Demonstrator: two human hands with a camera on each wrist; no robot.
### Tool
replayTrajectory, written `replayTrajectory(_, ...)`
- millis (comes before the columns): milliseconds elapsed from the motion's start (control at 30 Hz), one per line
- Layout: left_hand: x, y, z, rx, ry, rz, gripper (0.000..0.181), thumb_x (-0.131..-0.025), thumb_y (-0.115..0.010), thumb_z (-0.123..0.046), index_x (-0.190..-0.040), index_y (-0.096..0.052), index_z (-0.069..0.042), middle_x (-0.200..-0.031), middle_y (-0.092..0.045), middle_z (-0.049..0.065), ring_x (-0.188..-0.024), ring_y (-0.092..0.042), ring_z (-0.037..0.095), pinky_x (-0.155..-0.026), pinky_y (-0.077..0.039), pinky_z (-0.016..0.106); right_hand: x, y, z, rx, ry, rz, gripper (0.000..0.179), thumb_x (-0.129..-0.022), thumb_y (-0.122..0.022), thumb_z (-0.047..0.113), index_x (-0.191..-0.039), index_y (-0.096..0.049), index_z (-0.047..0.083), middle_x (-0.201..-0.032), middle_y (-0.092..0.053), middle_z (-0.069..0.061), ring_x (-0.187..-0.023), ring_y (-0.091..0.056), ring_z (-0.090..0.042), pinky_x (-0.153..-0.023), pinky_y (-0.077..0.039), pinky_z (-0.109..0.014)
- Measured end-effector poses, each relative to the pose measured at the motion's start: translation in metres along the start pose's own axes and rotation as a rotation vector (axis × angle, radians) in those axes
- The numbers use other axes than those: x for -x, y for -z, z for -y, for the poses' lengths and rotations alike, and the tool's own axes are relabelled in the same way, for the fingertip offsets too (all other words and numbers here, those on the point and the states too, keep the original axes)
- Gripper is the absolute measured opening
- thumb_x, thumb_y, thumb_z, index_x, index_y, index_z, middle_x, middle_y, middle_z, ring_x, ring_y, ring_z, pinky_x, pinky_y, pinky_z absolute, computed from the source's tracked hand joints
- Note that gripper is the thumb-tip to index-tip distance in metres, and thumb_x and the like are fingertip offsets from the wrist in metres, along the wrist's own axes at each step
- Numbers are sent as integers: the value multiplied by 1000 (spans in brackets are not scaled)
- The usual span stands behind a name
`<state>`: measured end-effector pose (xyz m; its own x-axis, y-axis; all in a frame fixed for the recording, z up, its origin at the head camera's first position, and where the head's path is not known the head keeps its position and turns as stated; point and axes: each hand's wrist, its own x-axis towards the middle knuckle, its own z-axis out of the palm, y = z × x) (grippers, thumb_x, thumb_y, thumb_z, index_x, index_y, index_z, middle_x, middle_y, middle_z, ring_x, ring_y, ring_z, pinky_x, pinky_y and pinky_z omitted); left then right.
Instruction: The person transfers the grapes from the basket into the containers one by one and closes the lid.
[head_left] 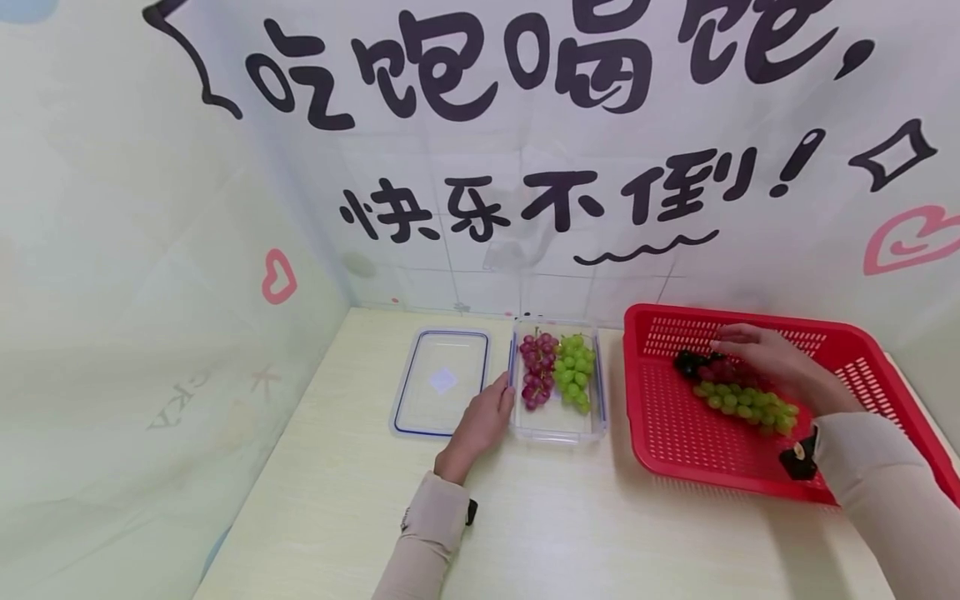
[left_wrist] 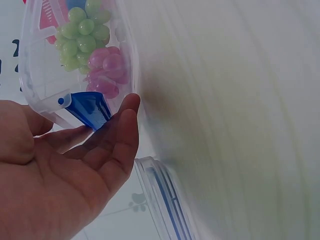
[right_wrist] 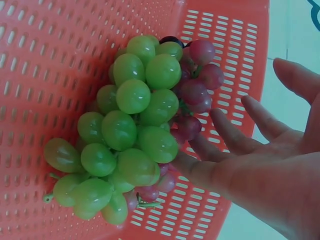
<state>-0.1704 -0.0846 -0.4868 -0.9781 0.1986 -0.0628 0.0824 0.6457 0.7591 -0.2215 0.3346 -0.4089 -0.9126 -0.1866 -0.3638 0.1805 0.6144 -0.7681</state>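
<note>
Head view: we see the left hand point(head_left: 483, 418), fingers relaxed, touching a clear container point(head_left: 557, 434) of purple grapes point(head_left: 537, 368) and green grapes point(head_left: 574, 371); the right hand point(right_wrist: 272, 165), loosely spread and gripping nothing, lies just beside red grapes point(right_wrist: 196, 92) and a green bunch point(right_wrist: 132, 122) in the red basket point(head_left: 663, 417).

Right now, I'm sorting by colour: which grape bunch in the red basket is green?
The green bunch in the basket, nearer the person than the red bunch; its colour sets it apart from that one and the dark fruit.
</note>
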Motion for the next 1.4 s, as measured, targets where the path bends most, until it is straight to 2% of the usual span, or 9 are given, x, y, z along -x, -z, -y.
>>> replayTrajectory(167,1,1,-2,-2,3,4,51,-109,-34,-25,-153,-31,0,-153,-41,20,-142,-38,37,-117,-34,48,-2,-2,-3,41,27,59,76,-103,-50,40,-153,-21,-9,-149,-34,-34,-126,-45,-44,-100,-51,-54)
replayTrajectory(333,1,1,-2,-7,9,3,51,-109,-34,-26,-153,-31,0,-153,-41,20,-142,-38,37,-117,-33,48,-2,-4,-1,111,33,109,81,-100,-55,41,-153,-19,-8,-147,-33,-35,-124,-44,-46,-96,-52,-54)
replayTrajectory(500,-1,-2,-3,-14,-13,6,51,-109,-33,-25,-153,-32,2,-153,-42,21,-142,-39,37,-117,-34,48,0,-4,-7,153,20,122,85,-96,-62,40,-154,-21,-6,-145,-31,-34,-123,-38,-48,-94,-52,-56)
replayTrajectory(600,-3,-5,-5,-11,-22,13,51,-109,-33,-25,-153,-32,2,-153,-41,21,-142,-39,37,-117,-34,48,1,-2,-12,161,16,115,85,-95,-64,40,-153,-21,-6,-145,-31,-34,-123,-38,-49,-95,-51,-57)
replayTrajectory(833,-1,-3,-4,3,-2,0,50,-109,-34,-23,-153,-32,1,-153,-41,20,-142,-38,37,-117,-33,49,-6,-10,-11,181,66,110,71,-96,-66,29,-149,-33,-5,-133,-45,-27,-113,-48,-36,-89,-51,-39)
replayTrajectory(967,-2,-2,-1,-2,-15,-7,51,-109,-33,-24,-153,-32,2,-153,-41,20,-142,-38,36,-117,-33,48,-11,-13,-9,182,56,108,67,-94,-68,24,-147,-39,-4,-123,-49,-23,-107,-50,-32,-86,-51,-37)
replayTrajectory(1133,-2,-1,0,0,-35,-8,50,-109,-33,-23,-152,-32,4,-152,-41,22,-141,-39,38,-117,-34,49,-13,-15,-9,246,77,68,58,-91,-72,21,-138,-50,-4,-112,-55,-19,-102,-49,-31,-82,-47,-36)
replayTrajectory(1400,-1,-1,0,1,-16,-9,50,-109,-33,-22,-152,-32,3,-152,-42,22,-141,-39,38,-116,-34,50,-13,-17,-11,316,112,11,54,-91,-72,17,-137,-54,-4,-111,-63,-19,-99,-53,-30,-82,-50,-37)
